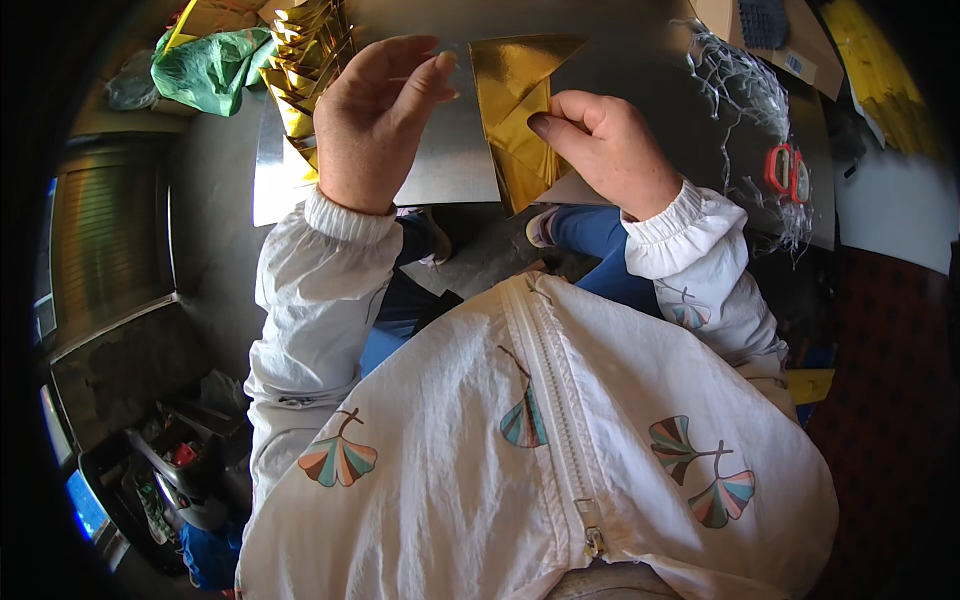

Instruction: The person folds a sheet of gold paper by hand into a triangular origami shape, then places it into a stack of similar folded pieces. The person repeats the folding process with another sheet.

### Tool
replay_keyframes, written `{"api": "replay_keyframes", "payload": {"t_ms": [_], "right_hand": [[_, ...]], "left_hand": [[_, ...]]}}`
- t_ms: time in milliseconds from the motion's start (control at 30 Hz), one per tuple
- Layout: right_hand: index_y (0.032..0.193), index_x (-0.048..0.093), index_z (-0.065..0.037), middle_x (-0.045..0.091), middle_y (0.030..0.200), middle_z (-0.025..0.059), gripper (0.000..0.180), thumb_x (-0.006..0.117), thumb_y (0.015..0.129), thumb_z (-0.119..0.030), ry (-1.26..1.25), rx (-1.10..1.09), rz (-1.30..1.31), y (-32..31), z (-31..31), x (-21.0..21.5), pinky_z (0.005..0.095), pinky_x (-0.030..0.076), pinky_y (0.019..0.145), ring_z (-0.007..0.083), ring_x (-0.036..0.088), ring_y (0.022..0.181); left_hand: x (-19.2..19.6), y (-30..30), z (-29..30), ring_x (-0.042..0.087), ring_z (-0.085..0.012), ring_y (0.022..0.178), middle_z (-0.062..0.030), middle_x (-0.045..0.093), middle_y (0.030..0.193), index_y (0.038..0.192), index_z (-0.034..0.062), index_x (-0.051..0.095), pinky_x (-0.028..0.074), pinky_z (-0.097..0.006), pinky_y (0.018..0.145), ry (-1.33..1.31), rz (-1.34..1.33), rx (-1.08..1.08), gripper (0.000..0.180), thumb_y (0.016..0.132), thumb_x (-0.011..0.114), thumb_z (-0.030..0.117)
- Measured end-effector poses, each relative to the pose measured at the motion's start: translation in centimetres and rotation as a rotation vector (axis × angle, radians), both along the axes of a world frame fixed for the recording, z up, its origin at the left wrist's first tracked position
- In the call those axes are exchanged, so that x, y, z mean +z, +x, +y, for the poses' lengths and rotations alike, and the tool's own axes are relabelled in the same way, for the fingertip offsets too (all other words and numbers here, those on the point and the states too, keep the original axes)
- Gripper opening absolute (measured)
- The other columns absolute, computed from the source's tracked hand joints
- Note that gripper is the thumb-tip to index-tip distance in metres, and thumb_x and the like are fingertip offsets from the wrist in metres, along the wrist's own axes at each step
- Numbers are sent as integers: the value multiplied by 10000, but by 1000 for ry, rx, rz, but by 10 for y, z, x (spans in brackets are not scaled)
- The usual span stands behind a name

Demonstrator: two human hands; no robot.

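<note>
Between finger and thumb my right hand (605, 140) pinches the right edge of a folded gold foil paper (515, 90). The piece hangs over the near edge of the metal table, its wide top flaring out and its lower end narrowing to a point. To its left my left hand (385, 110) is raised with fingers apart and holds nothing; a gap separates it from the foil. Just beyond my left hand, a stack of folded gold foil pieces (300, 75) runs along the table, partly hidden by that hand.
On the table's right lie a tangle of white string (735, 75) and red-handled scissors (787, 172). Behind them are a cardboard box (790, 50) and yellow sheets (885, 70). A green plastic bag (210, 70) sits far left. Below left stands a black bin (130, 480) with odds and ends.
</note>
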State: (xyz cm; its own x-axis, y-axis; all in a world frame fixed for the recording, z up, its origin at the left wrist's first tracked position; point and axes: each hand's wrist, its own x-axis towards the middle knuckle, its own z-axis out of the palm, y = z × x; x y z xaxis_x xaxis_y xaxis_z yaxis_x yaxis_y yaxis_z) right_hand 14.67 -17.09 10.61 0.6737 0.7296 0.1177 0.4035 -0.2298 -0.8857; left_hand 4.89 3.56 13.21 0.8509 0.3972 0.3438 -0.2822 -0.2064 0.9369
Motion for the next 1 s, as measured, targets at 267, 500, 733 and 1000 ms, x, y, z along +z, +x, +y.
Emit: {"api": "replay_keyframes", "payload": {"t_ms": [267, 500, 733, 1000], "right_hand": [[943, 718, 11, 726, 848, 114, 197, 639, 895, -163, -404, -124, 497, 31, 24, -59, 351, 566, 653, 201, 698, 739], [1158, 633, -42, 657, 1144, 153, 383, 687, 850, -263, -506, -123, -477, 15, 0, -53, 424, 498, 895, 320, 624, 918], [1338, 590, -145, 526, 1434, 3, 604, 762, 772, -265, -391, 50, -713, -33, -37, -90, 466, 319, 1112, 191, 597, 968], [1196, 699, -162, 620, 1325, -31, 401, 739, 801, -223, -265, -86, -665, -38, -31, -97, 475, 322, 1082, 169, 611, 876]], "left_hand": [[-85, -15, -17, 380, -221, 1416, -43, 486, 1476, 1422, 136, 500, 272, -452, 1162, 1205, 199, -309, 539, 963, 554, 413], [-107, -25, -26, 299, -164, 1454, -8, 355, 1564, 1521, 163, 332, 147, -438, 1215, 1232, 322, -393, 814, 851, 658, 490], [-111, -24, -28, 378, -157, 1415, 1, 453, 1504, 1450, 161, 461, 232, -458, 1180, 1158, 273, -329, 689, 816, 705, 277], [-113, -21, -29, 456, -185, 1367, -32, 530, 1440, 1361, 130, 567, 309, -455, 1134, 1127, 203, -264, 530, 851, 675, 228]]}}
